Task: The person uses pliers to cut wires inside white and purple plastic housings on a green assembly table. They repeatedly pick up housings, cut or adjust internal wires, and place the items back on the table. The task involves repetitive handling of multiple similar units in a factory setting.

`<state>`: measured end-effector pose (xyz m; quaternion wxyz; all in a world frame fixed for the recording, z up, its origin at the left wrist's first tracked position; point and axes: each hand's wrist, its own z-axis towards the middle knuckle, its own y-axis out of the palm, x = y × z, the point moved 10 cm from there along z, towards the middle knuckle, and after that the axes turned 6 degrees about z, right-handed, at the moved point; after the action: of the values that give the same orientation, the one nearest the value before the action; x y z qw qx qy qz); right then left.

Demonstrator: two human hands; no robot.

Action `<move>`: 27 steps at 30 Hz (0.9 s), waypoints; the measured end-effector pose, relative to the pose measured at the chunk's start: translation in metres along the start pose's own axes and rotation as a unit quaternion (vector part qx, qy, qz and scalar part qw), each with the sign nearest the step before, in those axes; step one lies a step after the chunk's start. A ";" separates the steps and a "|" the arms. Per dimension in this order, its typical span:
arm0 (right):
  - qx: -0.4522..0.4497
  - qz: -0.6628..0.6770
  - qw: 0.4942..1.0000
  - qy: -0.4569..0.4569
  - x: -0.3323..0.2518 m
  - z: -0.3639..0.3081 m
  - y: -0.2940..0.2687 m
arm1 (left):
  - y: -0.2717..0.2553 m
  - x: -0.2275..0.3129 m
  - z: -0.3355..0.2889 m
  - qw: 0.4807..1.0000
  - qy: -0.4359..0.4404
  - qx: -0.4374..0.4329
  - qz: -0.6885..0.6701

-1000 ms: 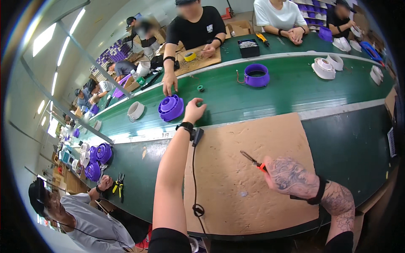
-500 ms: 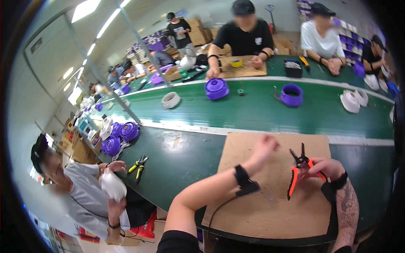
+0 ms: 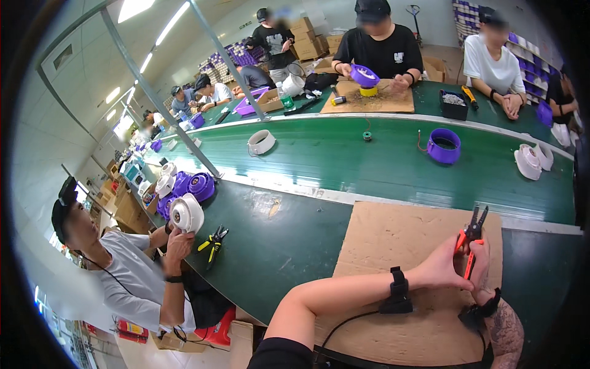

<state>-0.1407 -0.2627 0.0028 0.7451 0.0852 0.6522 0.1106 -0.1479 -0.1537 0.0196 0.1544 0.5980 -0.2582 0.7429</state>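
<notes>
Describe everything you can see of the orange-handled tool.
The plier-like tool has orange-and-black handles and a dark, metal-looking head. Its narrow jaws stand apart, pointing up and away from the person. It is over the cardboard sheet, near its right edge. The right hand holds it; the left hand curves beside the handles, contact unclear.

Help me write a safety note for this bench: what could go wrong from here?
The left hand is close against the orange-handled pliers in the right hand, so a finger might get pinched between the handles. The black cable at the left wrist strap runs over the cardboard and could snag.
</notes>
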 end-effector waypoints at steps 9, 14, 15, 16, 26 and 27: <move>0.007 0.087 0.993 0.077 0.032 -0.008 -0.004 | 0.003 -0.013 0.001 0.997 -0.066 -0.030 -0.005; -0.086 0.076 0.989 0.093 0.027 -0.009 0.015 | 0.000 -0.028 0.001 0.995 -0.082 -0.007 -0.061; -0.122 0.041 0.988 0.082 0.025 -0.009 0.021 | -0.005 -0.033 0.001 0.993 -0.081 -0.008 -0.082; -0.155 0.067 0.982 0.091 0.019 -0.009 0.032 | -0.010 -0.039 0.001 0.991 -0.080 -0.010 -0.104; -0.210 0.071 0.971 0.093 0.021 -0.002 0.028 | -0.009 -0.050 0.004 0.952 -0.097 -0.046 -0.288; -0.209 0.069 0.971 0.096 0.021 -0.001 0.029 | -0.009 -0.053 0.004 0.951 -0.100 -0.042 -0.289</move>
<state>-0.1410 -0.2294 -0.0093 0.6708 -0.0383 0.6756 0.3036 -0.1274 -0.1440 -0.0293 0.3604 0.7112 -0.1194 0.5916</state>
